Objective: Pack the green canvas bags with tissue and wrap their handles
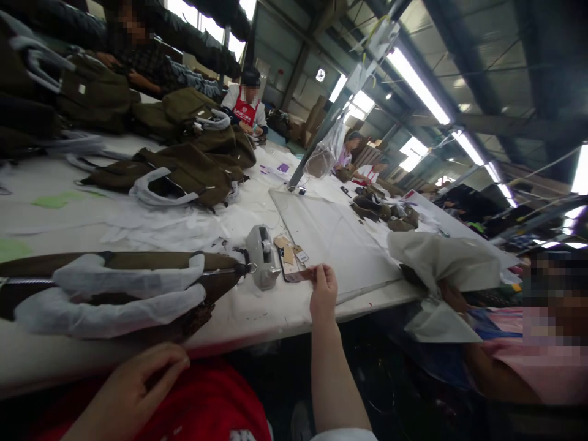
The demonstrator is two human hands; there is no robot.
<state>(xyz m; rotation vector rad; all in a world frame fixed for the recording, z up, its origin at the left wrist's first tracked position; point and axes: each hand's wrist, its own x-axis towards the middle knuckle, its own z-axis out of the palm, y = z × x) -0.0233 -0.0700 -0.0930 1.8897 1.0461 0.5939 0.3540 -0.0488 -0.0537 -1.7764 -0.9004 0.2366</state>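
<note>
My right hand [323, 288] is over the table's front edge, thumb and fingers pinched on a small brown tag [307, 274]. Just beyond it, a phone [290, 269] lies on the table with several paper tags [288, 253] on and around it. Left of the phone stands a grey tape dispenser [263, 257]. My left hand [149, 376] is low at the left, above the red apron [211, 398], its fingers curled together; whether it holds anything is hidden. Beyond that hand lies a dark brown bag [138, 260] with handles wrapped in white [124, 312].
More brown bags [184, 168] are piled at the back left of the white table [271, 315]. A metal post [316, 144] rises from the table. At the right, a person in pink [519, 361] handles a translucent sheet [436, 263]. Other people sit farther back.
</note>
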